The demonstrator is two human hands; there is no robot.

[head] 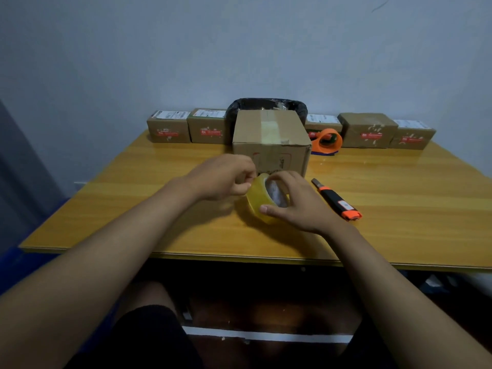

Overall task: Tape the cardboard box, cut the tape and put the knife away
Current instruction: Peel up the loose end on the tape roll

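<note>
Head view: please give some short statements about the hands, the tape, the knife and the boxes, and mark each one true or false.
1. The right hand holds the tape roll. True.
2. The knife is in the left hand. False: it lies on the table, right of the roll.
3. The big cardboard box stands behind the hands. True.
4. The orange tape dispenser sits on top of the big box. False: it sits on the table, right of it.
5. Small boxes line the far edge. True.

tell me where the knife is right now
In the head view the knife lies flat on the table, untouched, just right of the right hand holding the tape roll, in front and to the right of the big box.
</note>
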